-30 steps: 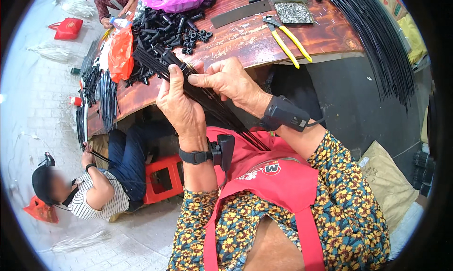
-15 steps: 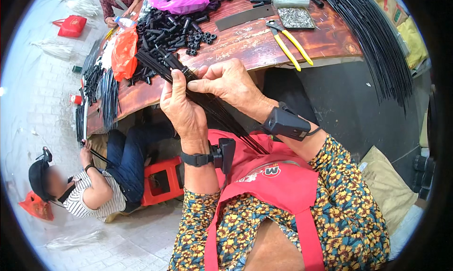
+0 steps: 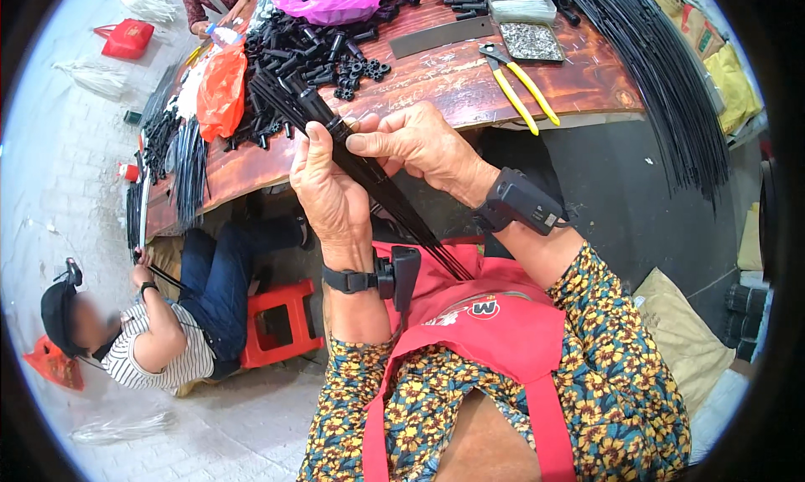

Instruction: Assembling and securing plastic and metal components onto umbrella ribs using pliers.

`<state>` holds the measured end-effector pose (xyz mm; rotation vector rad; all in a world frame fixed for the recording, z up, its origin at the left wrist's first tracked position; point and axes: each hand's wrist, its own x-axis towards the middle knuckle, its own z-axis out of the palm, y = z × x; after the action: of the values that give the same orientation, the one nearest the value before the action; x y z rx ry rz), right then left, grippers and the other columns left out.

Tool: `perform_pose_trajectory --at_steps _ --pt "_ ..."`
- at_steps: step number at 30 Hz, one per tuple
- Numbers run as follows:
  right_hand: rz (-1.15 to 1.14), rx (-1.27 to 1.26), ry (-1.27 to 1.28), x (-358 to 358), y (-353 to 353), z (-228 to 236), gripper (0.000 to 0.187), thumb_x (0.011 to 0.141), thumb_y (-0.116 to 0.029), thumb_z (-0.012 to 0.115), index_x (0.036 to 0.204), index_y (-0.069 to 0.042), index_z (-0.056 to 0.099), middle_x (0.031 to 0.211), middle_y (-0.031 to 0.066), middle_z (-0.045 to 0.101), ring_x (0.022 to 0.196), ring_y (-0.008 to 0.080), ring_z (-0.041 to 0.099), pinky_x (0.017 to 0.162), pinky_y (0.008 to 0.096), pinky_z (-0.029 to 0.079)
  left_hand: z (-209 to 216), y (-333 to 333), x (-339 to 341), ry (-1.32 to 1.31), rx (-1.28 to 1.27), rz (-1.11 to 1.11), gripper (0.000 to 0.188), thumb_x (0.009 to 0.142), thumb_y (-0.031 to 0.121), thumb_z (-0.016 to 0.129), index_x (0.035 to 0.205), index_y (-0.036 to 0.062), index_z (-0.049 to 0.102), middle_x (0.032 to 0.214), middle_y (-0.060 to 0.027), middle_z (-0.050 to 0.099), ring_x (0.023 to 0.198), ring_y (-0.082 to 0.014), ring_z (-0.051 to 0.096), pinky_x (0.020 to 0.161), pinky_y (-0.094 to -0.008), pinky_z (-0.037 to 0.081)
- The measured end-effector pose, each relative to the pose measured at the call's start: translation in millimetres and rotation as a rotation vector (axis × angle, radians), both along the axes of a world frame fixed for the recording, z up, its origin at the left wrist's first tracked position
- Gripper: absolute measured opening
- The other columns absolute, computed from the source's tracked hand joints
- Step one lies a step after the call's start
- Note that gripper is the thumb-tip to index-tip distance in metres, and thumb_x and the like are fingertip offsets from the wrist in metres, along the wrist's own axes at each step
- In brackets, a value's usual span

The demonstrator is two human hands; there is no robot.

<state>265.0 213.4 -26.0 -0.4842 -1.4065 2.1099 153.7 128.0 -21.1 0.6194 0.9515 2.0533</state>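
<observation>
A bundle of thin black rods [image 3: 412, 230] slants from near the table edge down to my red apron [image 3: 495, 323]. My left hand [image 3: 331, 192] is closed around it from the left, thumb pointing up. On the bundle's upper part a black plastic tube-shaped fitting [image 3: 316, 104] shows above my fingers. My right hand [image 3: 423, 151] pinches at the fitting's lower end with thumb and forefinger; whatever small piece may be between the fingertips is hidden. Beyond the bundle, many loose black tube-shaped fittings [image 3: 289, 58] lie heaped on the wooden table [image 3: 428, 92].
Yellow-handled pliers [image 3: 521, 92], a flat metal strip [image 3: 440, 37], a tray of small metal bits [image 3: 532, 43] and a clear box [image 3: 521, 7] lie on the table. Long black rods [image 3: 671, 88] overhang its right side. A person [image 3: 172, 335] sits at left on a red stool [image 3: 283, 321].
Both hands and the bundle have shifted slightly right in the view. The bundle's upper end has turned a little, showing more of the fitting. Both hands keep their holds.
</observation>
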Motion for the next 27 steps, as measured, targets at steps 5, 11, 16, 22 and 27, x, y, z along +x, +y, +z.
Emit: perform_pose_trajectory --at_steps 5,11,16,22,27 --pt "0.065 -0.151 0.030 0 4 3 0.035 0.073 -0.034 0.082 0.086 -0.003 0.072 0.064 0.0003 0.063 0.048 0.0033 0.054 0.039 0.0152 0.028 -16 6 -11 -0.060 0.067 -0.089 0.037 0.096 0.033 0.053 0.113 -0.0003 0.055 0.096 -0.0170 0.065 0.094 -0.0327 0.064 0.090 -0.0481 0.050" --pt "0.057 -0.030 -0.080 -2 0 -11 0.036 0.071 -0.035 0.083 0.086 -0.004 0.071 0.063 -0.0008 0.061 0.050 0.0041 0.055 0.040 0.0155 0.031 -21 -2 -10 -0.101 0.109 -0.158 0.041 0.097 0.035 0.051 0.115 -0.0011 0.055 0.095 -0.0152 0.065 0.099 -0.0343 0.062 0.100 -0.0522 0.041" --pt "0.071 0.005 -0.100 -5 -1 -8 0.037 0.068 -0.037 0.084 0.079 -0.005 0.070 0.063 0.0002 0.061 0.050 0.0061 0.056 0.041 0.0158 0.035 -22 -6 -12 -0.175 0.200 -0.234 0.039 0.098 0.033 0.050 0.113 -0.0025 0.055 0.094 -0.0167 0.065 0.112 -0.0382 0.057 0.093 -0.0467 0.046" --pt "0.070 -0.004 -0.078 -9 -1 -12 0.037 0.068 -0.037 0.084 0.073 -0.005 0.067 0.061 0.0021 0.060 0.048 0.0081 0.056 0.040 0.0173 0.038 -19 -5 -16 -0.153 0.215 -0.265 0.039 0.099 0.034 0.049 0.114 -0.0017 0.054 0.103 -0.0182 0.063 0.109 -0.0310 0.057 0.092 -0.0409 0.046" --pt "0.091 0.014 -0.051 -7 5 -9 0.036 0.069 -0.036 0.084 0.071 -0.005 0.066 0.059 0.0018 0.060 0.048 0.0086 0.057 0.040 0.0177 0.039 -13 -8 -17 -0.142 0.060 -0.266 0.040 0.099 0.035 0.047 0.116 -0.0010 0.052 0.115 -0.0203 0.058 0.106 -0.0267 0.057 0.091 -0.0402 0.046"
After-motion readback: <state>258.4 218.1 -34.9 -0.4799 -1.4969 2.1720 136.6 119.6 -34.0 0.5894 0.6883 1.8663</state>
